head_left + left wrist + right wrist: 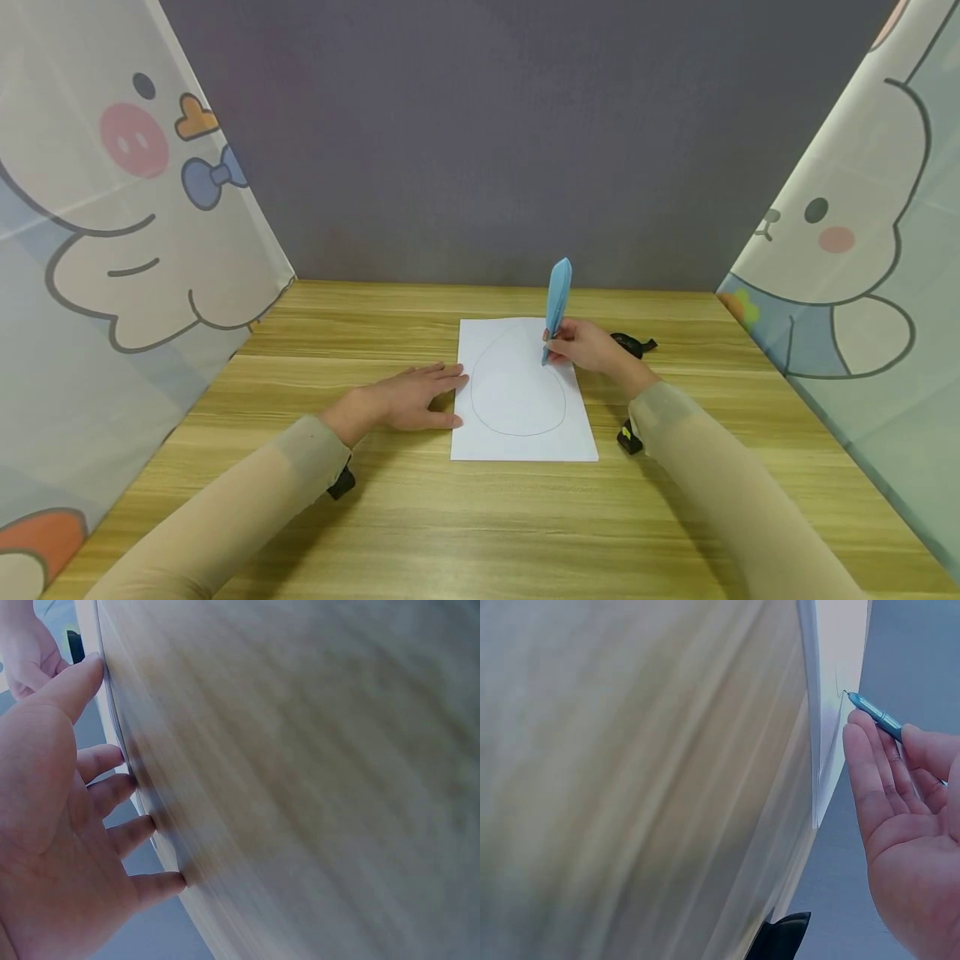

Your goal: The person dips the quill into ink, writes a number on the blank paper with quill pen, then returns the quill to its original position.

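Note:
In the head view, a sheet of white paper (517, 392) lies on the wooden table and bears a thin, egg-shaped pencil-like outline. My right hand (588, 346) pinches a blue pen with a feather-shaped top (557, 296) near its tip, which touches the paper on the right part of the outline. The right wrist view shows the pen's metallic lower barrel (877, 714) between thumb and fingers. My left hand (420, 396) lies flat with spread, fairly straight fingers, its fingertips on the paper's left edge. In the left wrist view the left palm (45, 810) is seen from below.
A small black object (630, 343) lies just behind the right wrist on the wooden table (405, 525). A dark grey panel (487, 142) stands at the back. Cartoon-printed cloths hang left (45, 275) and right (892, 267).

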Motion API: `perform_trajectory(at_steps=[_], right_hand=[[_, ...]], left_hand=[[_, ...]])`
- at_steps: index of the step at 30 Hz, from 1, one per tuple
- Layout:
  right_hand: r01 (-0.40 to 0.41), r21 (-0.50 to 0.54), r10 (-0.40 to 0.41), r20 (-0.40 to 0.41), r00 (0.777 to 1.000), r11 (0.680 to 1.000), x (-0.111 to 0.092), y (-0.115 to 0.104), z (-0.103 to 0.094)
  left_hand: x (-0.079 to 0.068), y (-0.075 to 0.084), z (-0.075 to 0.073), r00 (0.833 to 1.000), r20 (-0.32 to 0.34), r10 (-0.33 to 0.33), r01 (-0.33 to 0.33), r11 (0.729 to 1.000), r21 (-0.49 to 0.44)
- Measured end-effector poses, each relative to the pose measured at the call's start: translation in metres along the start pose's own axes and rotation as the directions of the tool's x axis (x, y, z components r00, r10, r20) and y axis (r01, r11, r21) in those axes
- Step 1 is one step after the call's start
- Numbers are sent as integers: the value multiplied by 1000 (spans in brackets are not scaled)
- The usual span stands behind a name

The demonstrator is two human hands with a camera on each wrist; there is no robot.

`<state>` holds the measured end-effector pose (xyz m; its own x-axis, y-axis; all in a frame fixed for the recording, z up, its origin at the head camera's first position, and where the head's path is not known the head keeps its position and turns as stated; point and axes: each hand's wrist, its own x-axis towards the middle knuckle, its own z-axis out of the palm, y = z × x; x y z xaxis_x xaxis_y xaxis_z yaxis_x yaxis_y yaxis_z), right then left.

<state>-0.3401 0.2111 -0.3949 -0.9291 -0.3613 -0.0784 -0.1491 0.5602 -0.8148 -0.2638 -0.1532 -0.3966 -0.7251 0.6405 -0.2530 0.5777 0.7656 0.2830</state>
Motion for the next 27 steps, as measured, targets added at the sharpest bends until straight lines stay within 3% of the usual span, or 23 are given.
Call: perform_trajectory(at_steps=[27], right_hand=[[7,40,-7,4,1000,999,17,-15,17]], left_hand=[[-1,3,-3,1000,0,3,-3,1000,-4]])
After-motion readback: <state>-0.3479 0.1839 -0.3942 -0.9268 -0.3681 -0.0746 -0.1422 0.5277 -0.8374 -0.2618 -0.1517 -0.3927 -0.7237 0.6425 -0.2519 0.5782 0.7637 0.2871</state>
